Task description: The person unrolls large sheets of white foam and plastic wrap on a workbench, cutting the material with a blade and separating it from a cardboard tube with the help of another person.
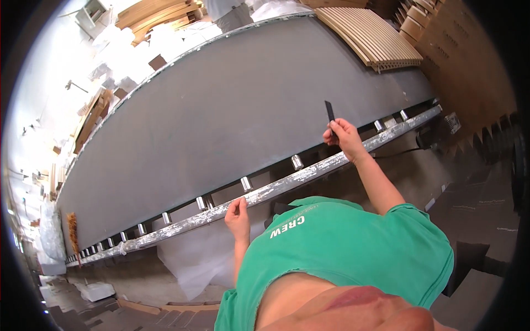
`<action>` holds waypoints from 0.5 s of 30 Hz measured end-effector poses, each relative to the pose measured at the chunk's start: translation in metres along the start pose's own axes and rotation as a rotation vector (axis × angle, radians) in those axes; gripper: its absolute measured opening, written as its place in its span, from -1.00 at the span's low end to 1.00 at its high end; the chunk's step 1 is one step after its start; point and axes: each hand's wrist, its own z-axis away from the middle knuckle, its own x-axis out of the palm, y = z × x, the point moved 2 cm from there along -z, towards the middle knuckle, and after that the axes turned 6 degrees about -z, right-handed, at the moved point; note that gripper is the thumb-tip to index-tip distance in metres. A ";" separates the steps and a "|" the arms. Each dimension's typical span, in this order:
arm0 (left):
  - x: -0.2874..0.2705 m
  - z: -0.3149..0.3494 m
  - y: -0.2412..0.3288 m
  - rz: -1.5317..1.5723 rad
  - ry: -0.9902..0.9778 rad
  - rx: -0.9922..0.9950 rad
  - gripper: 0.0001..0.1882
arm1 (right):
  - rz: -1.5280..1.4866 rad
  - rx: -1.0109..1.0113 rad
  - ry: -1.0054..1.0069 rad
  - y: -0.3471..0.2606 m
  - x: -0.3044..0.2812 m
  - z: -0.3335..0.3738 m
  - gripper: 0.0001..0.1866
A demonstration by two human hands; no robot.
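My right hand [343, 137] is raised over the near edge of a long grey conveyor belt [210, 99]. Its fingers are closed around a slim, flat black strip-like tool [329, 110], which points up and away; its exact kind does not show. Beside the scuffed metal rail [309, 175] along the belt's near side, my left hand [238, 216] has its thumb and fingers pinched together. Whatever it may hold is hidden. Shiny rollers [297, 162] sit between the rail and the belt.
Slatted pale wooden pieces [370, 36] lie side by side on the belt's far right end. Brown cardboard [458, 55] stands at the right. An orange-brown brush [72, 231] is at the far left. Plastic film [199, 267] hangs under the rail. Another person [232, 17] stands beyond the belt.
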 end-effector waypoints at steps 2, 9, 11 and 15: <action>0.011 -0.003 0.014 0.023 0.033 0.019 -0.86 | -0.006 -0.053 0.114 -0.011 -0.026 -0.003 -0.81; 0.043 -0.058 0.135 -0.319 0.121 0.682 -0.60 | -0.242 -0.469 0.713 -0.085 -0.173 0.004 -0.88; 0.039 -0.058 0.196 -0.341 0.176 0.906 -0.53 | -0.287 -0.619 0.729 -0.126 -0.191 0.031 -0.87; 0.051 -0.069 0.280 -0.269 0.232 1.341 -0.48 | -0.267 -0.846 0.738 -0.180 -0.208 0.074 -0.83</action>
